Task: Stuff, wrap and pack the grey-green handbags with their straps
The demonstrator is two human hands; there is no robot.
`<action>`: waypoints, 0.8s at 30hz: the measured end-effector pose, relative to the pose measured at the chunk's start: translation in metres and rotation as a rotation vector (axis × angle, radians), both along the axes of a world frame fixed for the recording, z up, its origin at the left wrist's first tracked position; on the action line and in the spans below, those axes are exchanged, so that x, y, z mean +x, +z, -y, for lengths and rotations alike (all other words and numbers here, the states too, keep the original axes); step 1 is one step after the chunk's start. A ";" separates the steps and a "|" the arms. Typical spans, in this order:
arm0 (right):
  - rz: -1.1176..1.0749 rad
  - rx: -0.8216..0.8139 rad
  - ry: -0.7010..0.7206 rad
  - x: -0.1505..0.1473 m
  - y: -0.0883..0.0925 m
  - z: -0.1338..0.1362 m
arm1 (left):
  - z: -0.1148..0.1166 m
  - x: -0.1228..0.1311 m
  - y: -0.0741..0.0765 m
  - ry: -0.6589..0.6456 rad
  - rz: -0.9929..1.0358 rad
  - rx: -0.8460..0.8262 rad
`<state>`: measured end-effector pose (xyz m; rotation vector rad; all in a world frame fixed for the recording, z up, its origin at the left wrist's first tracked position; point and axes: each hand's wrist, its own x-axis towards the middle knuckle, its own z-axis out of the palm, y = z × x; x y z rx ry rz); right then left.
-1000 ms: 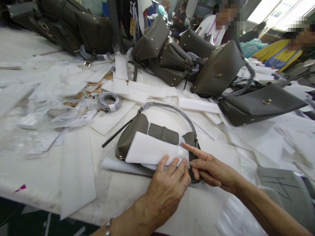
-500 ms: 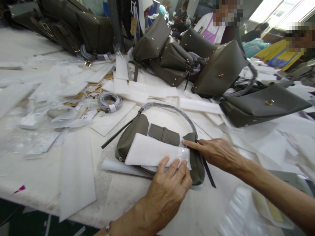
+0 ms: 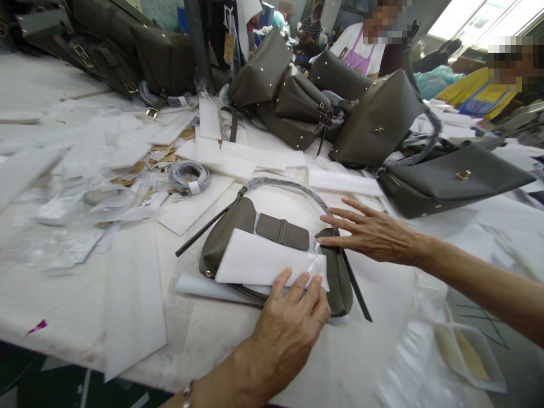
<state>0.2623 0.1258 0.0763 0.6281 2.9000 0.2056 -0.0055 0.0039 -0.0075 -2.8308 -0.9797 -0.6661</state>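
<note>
An olive-green handbag (image 3: 221,229) lies on the worktable, its plastic-wrapped handle (image 3: 289,184) arching away from me. Across its front rests a white foam sheet (image 3: 259,260), below the bag's short flap strap (image 3: 283,231). My left hand (image 3: 293,323) lies with fingers slightly spread, fingertips pressing on the sheet's lower right part. A bit of clear tape or film (image 3: 315,258) shows at the sheet's right end. My right hand (image 3: 372,232) is open, fingers spread over the bag's right end and handle base, holding nothing. Its lowest fingertip is close to the clear film.
Several more olive handbags (image 3: 374,119) are heaped at the back right, others (image 3: 161,56) at the back left. A coiled grey strap (image 3: 189,177) and loose foam sheets (image 3: 134,300) lie left of the bag. A plastic tray (image 3: 471,357) stands at the right. Co-workers are beyond the table.
My right hand has gone from a pointing finger on the clear film to spread fingers, lifted slightly up and away. My left hand stays on the foam sheet.
</note>
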 end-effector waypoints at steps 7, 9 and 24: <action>-0.002 -0.018 -0.005 0.005 0.009 -0.037 | 0.001 0.001 0.000 0.004 0.007 -0.016; -0.065 0.103 -0.182 0.016 0.015 -0.050 | 0.002 0.000 0.000 0.004 0.015 -0.006; -0.225 -0.539 -0.805 -0.057 -0.038 -0.022 | 0.000 0.001 0.000 0.013 0.039 0.022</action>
